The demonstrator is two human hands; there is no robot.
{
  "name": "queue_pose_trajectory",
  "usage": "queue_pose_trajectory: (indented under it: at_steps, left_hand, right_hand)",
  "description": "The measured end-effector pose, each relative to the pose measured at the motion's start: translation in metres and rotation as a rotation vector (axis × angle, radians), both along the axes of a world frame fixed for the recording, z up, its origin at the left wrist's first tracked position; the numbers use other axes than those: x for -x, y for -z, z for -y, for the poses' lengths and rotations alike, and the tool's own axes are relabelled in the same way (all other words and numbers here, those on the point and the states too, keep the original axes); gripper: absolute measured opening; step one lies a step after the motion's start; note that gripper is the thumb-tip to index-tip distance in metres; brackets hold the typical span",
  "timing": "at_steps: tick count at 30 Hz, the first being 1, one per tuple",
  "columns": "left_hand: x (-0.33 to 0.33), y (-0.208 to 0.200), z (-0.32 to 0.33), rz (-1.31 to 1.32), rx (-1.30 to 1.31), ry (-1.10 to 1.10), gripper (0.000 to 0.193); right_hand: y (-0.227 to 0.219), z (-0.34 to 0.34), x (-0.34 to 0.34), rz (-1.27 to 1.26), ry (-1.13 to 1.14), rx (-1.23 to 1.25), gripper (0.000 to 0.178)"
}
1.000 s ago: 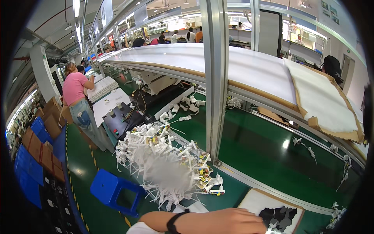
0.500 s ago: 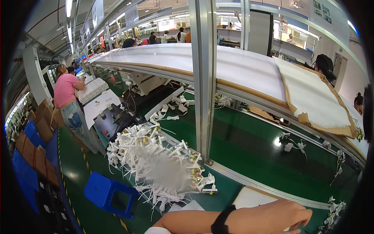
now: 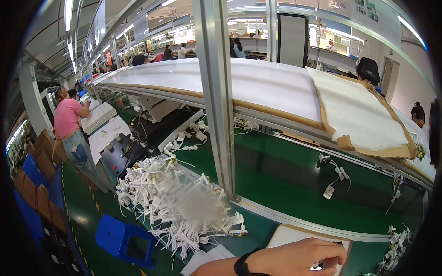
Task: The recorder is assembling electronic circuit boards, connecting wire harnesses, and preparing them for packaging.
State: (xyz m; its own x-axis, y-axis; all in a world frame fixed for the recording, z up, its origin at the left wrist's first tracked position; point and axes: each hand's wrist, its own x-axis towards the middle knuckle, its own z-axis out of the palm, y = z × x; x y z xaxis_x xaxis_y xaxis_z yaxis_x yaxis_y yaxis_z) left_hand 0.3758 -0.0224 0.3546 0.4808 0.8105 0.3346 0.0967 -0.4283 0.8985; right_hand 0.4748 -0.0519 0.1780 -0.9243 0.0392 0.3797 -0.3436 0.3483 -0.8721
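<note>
Reaching farther right now, the left hand (image 3: 299,257) has slid across the white board (image 3: 287,237).
Green conveyor belt (image 3: 294,184) runs behind, a heap of white cables (image 3: 179,207) at left; fingers curl down on small dark parts (image 3: 322,264) at the board's near edge.

I see a heap of white cables (image 3: 177,209) on the green conveyor belt (image 3: 294,179), a blue plastic stool (image 3: 122,239) below, and possibly foam sheeting on a cardboard tray (image 3: 363,115) overhead.
</note>
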Motion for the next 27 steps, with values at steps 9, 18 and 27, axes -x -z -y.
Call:
queue_pose_trajectory:
  at_steps: [9,18,27]
  left_hand:
    - [0.016,-0.003,-0.003,0.098,0.168,-0.007,0.024]
    - [0.017,0.0,-0.007,-0.067,-0.037,-0.061,0.024]
    - [0.016,-0.006,-0.001,0.024,-0.03,-0.155,0.026]
  right_hand:
    - [-0.002,-0.001,0.015,0.02,-0.054,0.144,0.016]
    - [-0.007,0.009,0.015,0.02,-0.082,0.279,0.015]
    - [-0.005,0.013,-0.006,0.026,0.119,0.266,0.014]
